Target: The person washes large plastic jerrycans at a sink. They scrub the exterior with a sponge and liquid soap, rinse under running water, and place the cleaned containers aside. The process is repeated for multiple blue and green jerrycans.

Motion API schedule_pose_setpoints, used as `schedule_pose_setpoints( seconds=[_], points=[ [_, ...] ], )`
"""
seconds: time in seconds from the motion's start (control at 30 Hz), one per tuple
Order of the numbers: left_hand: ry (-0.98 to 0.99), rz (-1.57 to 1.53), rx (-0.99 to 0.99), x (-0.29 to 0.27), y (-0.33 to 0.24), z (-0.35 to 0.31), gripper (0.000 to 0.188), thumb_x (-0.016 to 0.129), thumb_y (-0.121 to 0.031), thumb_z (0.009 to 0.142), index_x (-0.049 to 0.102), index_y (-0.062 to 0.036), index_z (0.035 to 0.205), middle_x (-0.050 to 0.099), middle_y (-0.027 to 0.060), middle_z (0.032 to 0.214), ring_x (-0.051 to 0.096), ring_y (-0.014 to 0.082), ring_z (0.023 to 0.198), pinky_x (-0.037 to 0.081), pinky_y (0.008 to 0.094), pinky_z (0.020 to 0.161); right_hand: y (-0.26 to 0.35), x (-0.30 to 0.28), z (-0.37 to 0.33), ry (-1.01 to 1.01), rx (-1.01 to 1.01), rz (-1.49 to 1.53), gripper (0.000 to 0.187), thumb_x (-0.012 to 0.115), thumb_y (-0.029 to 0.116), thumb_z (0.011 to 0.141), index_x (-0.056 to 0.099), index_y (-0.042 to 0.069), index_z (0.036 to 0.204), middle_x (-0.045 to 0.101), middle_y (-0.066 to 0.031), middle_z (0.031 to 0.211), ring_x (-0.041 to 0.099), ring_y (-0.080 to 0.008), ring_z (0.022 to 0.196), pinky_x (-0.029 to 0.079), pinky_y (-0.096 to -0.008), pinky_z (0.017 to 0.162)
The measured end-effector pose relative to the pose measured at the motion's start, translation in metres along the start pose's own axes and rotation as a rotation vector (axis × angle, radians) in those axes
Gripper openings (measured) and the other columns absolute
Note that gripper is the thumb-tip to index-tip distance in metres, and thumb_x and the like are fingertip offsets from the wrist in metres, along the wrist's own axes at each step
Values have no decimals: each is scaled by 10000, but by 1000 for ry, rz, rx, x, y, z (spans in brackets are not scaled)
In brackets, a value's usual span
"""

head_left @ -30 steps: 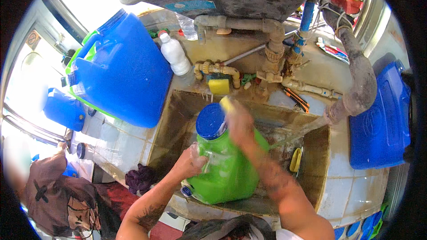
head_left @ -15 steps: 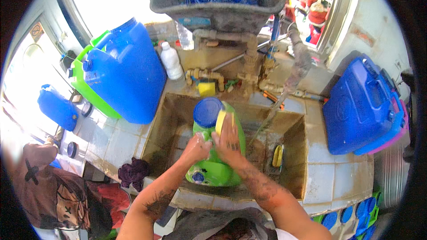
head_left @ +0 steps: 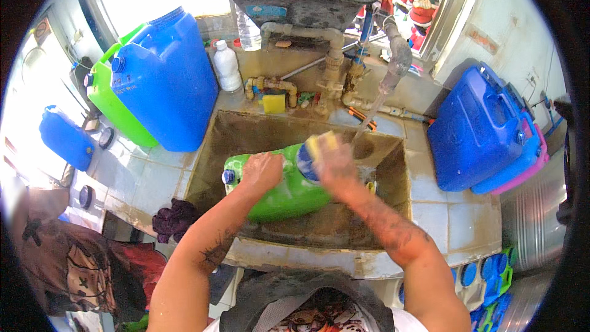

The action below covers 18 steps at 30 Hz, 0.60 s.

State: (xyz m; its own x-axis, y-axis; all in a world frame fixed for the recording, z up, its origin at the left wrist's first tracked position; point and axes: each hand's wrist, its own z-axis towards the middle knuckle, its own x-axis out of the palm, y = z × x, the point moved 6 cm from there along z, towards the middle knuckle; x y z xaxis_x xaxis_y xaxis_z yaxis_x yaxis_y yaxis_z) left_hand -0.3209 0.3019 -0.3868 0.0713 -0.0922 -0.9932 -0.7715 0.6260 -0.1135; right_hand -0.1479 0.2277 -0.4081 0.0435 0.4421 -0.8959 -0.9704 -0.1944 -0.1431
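Observation:
A green plastic jug (head_left: 289, 200) lies tilted on its side in the sink basin (head_left: 224, 129), its wide blue cap (head_left: 305, 163) facing right and a small blue cap (head_left: 229, 176) at its left end. Closed around the jug's handle is my left hand (head_left: 263, 171); the handle itself is mostly hidden under the fingers. My right hand (head_left: 335, 163), slightly blurred, presses a yellow sponge (head_left: 322, 146) against the wide blue cap. Soapy streaks show on the jug. Behind the right hand, water runs from the faucet (head_left: 399, 55) into the basin.
Large blue (head_left: 169, 86) and green jugs stand at the left, more blue jugs (head_left: 476, 135) at the right. On the back ledge are a white bottle (head_left: 227, 67) and another yellow sponge (head_left: 274, 104). A dark cloth (head_left: 174, 220) lies on the left edge. A grey tub (head_left: 298, 3) sits above the pipes.
The green jug has turned from upright-pointing to lying crosswise, its wide cap swinging right. My right hand has moved with the sponge onto that cap. Water now shows running from the faucet.

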Motion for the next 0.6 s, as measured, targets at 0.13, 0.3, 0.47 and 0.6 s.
schedule_pose_setpoints(
  seconds=[0.13, 0.3, 0.47, 0.6],
  points=[
    [15, 29, 0, 2, 11, -15, 189, 608, -126, 832, 730, -103, 975, 727, 205, 909, 720, 390, 867, 578, 501, 751, 39, -30, 20, 69, 17, 307, 559, 564, 319, 971, 493, 10, 1431, 416, -224, 1524, 413, -435, 1384, 359, -630, 1089],
    [-4, -110, -16, -1, 10, -58, 403, 648, -155, 797, 713, -125, 1193, 727, 222, 979, 719, 378, 916, 578, 484, 816, -37, -11, 22, 463, 291, 770, 558, 489, 321, 1009, 444, -1, 1462, 466, -240, 1489, 462, -418, 1360, 353, -506, 1141],
    [-247, -450, -225, 88, 111, -85, 491, 681, -155, 754, 690, -101, 1242, 709, 257, 1043, 691, 400, 986, 560, 449, 858, -41, 52, -82, -13, 472, 781, 561, 480, 300, 1021, 432, -48, 1459, 523, -266, 1432, 465, -401, 1368, 326, -429, 1175],
    [-291, -565, -329, 104, 102, -67, 488, 690, -138, 738, 678, -20, 1211, 711, 262, 1017, 677, 427, 934, 548, 446, 855, 15, -2, -63, -22, 427, 694, 591, 518, 243, 999, 377, -41, 1498, 433, -283, 1507, 381, -390, 1439, 250, -450, 1215]
  ],
)
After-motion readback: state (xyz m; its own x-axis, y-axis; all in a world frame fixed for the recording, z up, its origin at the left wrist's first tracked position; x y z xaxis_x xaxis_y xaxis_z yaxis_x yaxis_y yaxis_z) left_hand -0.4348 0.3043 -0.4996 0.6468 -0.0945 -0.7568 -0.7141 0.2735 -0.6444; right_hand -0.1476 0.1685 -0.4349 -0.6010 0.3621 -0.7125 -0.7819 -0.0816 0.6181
